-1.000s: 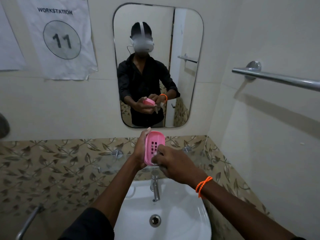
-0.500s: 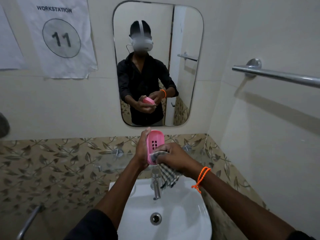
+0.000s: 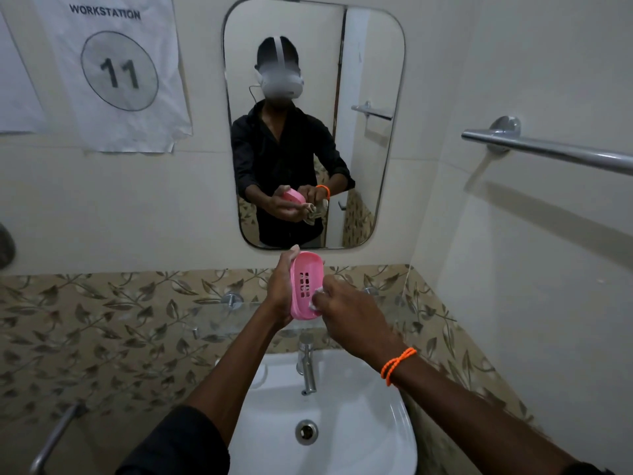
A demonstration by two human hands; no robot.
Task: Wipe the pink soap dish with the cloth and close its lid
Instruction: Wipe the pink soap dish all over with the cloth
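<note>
Change: half a second ago the checked cloth hung below the right hand over the tap; now that hand sits higher against the dish and hides nearly all of it.
Paper sign: taped to the wall at far left, reading WORKSTATION and 11.
Left hand: curled round the back of the pink soap dish, thumb tip showing above its top edge, holding it up above the tap.
Pink soap dish: held on end in front of the leaf-patterned tiles, just under the mirror, its slotted inside facing the camera.
Cloth: only a small pale bit shows, pressed on the dish's lower right inner face; in the mirror more of it hangs under the hand.
Right hand: fingers bunched round the cloth against the dish, back of the hand toward the camera, orange cord at the wrist.
Mirror: shows the person in a dark shirt holding dish and cloth.
Tap: stands under the hands at the back of the white basin.
Towel rail: on the right wall.
</note>
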